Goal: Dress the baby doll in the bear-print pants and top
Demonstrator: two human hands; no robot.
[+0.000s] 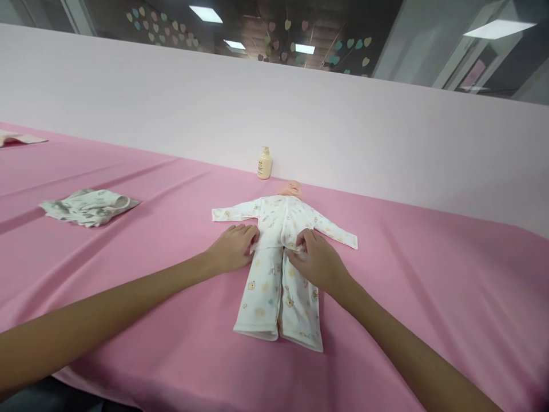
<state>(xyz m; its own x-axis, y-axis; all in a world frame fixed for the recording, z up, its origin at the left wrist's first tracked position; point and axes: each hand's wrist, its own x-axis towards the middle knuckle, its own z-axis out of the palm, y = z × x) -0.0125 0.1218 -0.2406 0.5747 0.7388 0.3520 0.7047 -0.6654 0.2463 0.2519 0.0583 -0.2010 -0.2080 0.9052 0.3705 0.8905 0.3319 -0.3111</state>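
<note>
A baby doll [291, 188] lies on its back on the pink cover, dressed in a white patterned top [271, 220] with both sleeves spread wide. Matching pants [261, 297] cover its legs, and their cuffs point toward me. At the left side of the waist, my left hand [235, 248] is closed with a bit of the top's lower hem pinched in its fingers. My right hand [319, 260] pinches the hem near the front opening, its wrist over the right pant leg. The fingertips of both hands are partly hidden.
A cream pump bottle [265, 164] stands beyond the doll's head, against the white wall [128, 97]. To the left lies a crumpled patterned garment [89, 207]. Pale pink cloth [19, 138] shows at the far left edge. Shallow folds run across the pink cover [171, 332].
</note>
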